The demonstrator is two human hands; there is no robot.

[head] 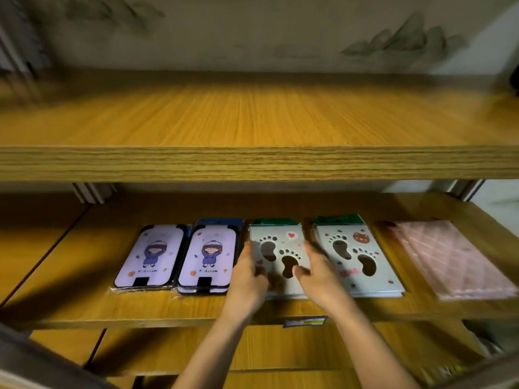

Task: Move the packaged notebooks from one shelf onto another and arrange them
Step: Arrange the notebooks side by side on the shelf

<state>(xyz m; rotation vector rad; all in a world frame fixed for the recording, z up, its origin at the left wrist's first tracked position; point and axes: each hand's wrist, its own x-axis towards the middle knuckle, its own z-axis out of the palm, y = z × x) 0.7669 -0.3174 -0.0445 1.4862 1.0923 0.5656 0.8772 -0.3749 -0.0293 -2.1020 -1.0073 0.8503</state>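
Packaged notebooks lie in a row on the middle wooden shelf [84,313]. From the left come two purple ones with a cartoon child [151,255] [209,258], two pale footprint ones [276,251] [356,258], and a pink quilted stack [452,259]. My left hand [247,279] grips the left edge of the middle footprint notebook. My right hand [317,273] holds its right edge, thumb on the cover. The notebook still lies flat on the shelf. The top shelf [258,119] is bare.
A thick front board [258,164] of the top shelf overhangs the middle one. Metal uprights [92,192] stand at the back left and right. A price label [304,322] sits on the middle shelf's front edge. Lower shelves show below.
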